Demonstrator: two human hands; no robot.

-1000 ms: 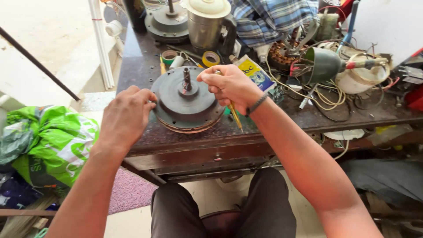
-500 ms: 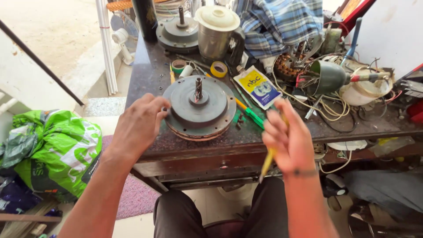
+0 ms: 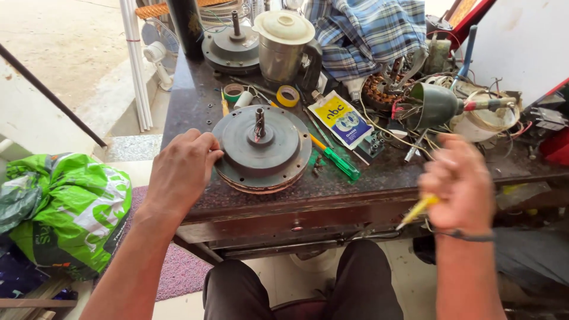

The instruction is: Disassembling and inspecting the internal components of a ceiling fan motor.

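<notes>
A round grey motor housing (image 3: 262, 148) with an upright centre shaft lies flat near the front edge of the dark worktable (image 3: 189, 101). My left hand (image 3: 181, 172) rests on its left rim, fingers curled against it. My right hand (image 3: 459, 181) is raised off to the right, in front of the table's edge, closed around a yellow-handled screwdriver (image 3: 416, 210) whose tip points down and left. It is blurred by motion.
A green-handled screwdriver (image 3: 339, 162) lies just right of the housing. Behind are tape rolls (image 3: 288, 95), a metal blender jar (image 3: 284, 50), a second motor housing (image 3: 232, 47), a plaid cloth (image 3: 367, 35), tangled wires and a copper-wound stator (image 3: 379, 89). A green bag (image 3: 65, 207) sits on the floor at left.
My right hand lifted off the housing with the yellow screwdriver and swung right, away from the table's front edge. My left hand stayed on the housing's left rim.
</notes>
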